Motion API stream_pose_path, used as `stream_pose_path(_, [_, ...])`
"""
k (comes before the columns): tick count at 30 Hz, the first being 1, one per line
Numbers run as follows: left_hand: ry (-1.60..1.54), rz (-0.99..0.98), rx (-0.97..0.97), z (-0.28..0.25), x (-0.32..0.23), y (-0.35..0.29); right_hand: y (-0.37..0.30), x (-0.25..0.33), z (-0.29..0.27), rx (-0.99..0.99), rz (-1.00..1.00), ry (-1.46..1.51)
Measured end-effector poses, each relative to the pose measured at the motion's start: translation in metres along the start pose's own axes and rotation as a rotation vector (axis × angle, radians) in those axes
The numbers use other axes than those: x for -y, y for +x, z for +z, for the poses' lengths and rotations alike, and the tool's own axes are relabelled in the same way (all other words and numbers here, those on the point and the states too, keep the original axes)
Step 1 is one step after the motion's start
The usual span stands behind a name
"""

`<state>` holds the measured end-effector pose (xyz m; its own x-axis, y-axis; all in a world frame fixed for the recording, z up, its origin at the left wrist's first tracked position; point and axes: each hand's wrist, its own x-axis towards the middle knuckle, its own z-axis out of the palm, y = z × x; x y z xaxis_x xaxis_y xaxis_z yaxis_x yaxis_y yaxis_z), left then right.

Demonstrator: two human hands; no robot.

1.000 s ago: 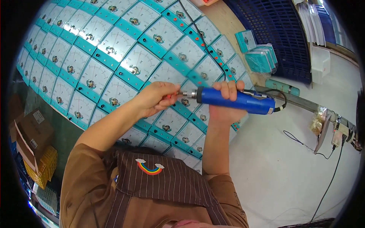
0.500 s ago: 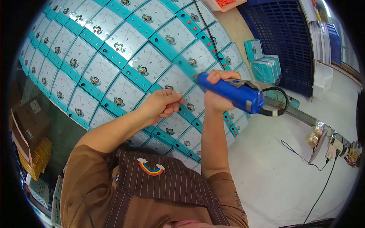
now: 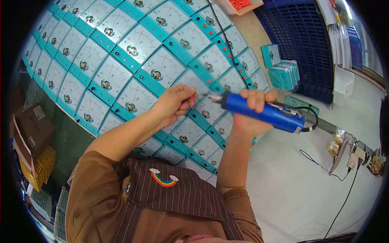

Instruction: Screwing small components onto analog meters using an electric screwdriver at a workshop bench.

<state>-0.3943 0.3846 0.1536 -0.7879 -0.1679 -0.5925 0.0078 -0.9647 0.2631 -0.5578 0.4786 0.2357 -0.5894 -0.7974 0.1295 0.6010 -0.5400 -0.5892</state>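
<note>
Rows of teal analog panel meters (image 3: 162, 65) with white dial faces lie packed together under both hands. In my right hand (image 3: 257, 107) is a blue electric screwdriver (image 3: 263, 113), fingers wrapped round its body. Its metal tip points left, close to my left fingertips and apart from the meters as far as I can tell. Over the meters, my left hand (image 3: 176, 103) is closed in a pinch, with a small red part (image 3: 194, 96) showing at the fingertips. Black and red terminal pieces sit on the teal strips of several meters.
A tray of small red parts (image 3: 240, 4) stands at the far edge, near a dark blue plastic basket (image 3: 298, 44). Wrapped teal boxes (image 3: 283, 75) lie beside it. A black cable (image 3: 221, 30) hangs across the meters. Cardboard boxes (image 3: 34, 125) and a yellow basket (image 3: 40, 170) are at left.
My right hand has moved right and slightly down with the screwdriver, and its tip now faces my left fingertips. The left hand has barely moved. The meters appear shifted slightly in the view.
</note>
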Motion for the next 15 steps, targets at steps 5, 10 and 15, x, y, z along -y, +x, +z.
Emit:
stream_pose_path(5, [0.058,0.000,0.045,0.003,-0.003,-0.002,-0.013,-0.015,0.001,-0.018,0.005,-0.003])
stream_pose_path(10, [-0.132,0.000,-0.134,0.017,-0.009,-0.006,0.013,-0.026,-0.009,-0.100,-0.196,-0.229])
stream_pose_path(15, [-0.092,-0.161,-0.041,-0.007,0.003,-0.006,0.031,-0.049,-0.022,-0.088,-0.252,-0.449])
